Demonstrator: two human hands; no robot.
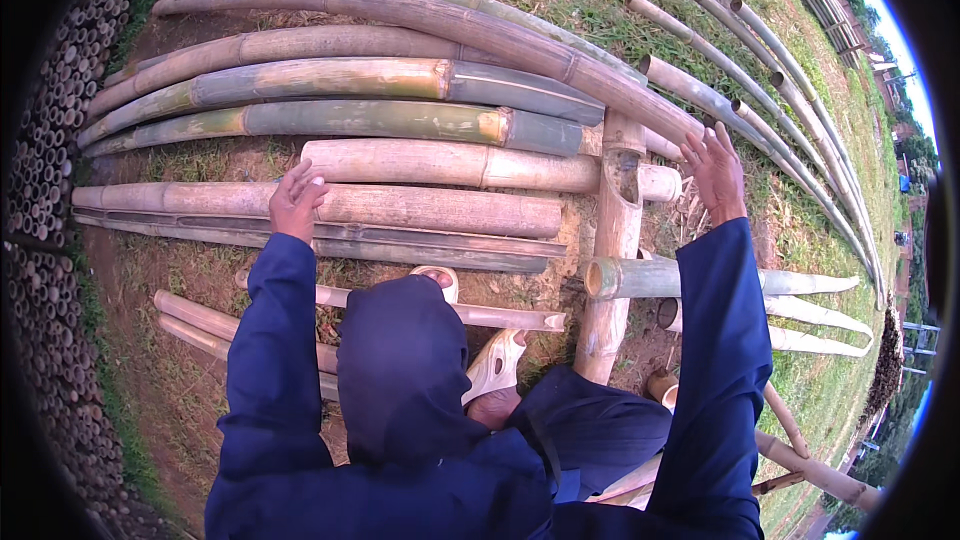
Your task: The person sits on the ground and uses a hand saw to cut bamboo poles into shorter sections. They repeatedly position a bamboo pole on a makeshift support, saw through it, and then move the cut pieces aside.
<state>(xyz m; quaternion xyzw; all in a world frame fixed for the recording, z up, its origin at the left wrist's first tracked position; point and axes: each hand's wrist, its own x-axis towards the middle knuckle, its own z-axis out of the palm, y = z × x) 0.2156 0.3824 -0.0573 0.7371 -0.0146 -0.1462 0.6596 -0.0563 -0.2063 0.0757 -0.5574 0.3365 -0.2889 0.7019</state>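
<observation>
Both my arms reach forward in dark blue sleeves, hands spread wide apart. My left hand [297, 198] is open with nothing in it, over a long pale bamboo pole [430, 208] and near the left end of a shorter pale bamboo length [400, 162]. My right hand [716, 172] is raised with its fingers apart and holds nothing. It is just beyond the short length's right end. That length lies across a thick notched bamboo piece [617, 235], which has an opening cut in its side. Whether either hand touches bamboo I cannot tell.
Green and brown bamboo poles [360, 120] lie side by side ahead. More poles [720, 30] stretch away at the right. Stacked bamboo ends [60, 130] line the left. Close to my legs are a split bamboo strip [510, 317] and a bamboo piece with cut slots [497, 365].
</observation>
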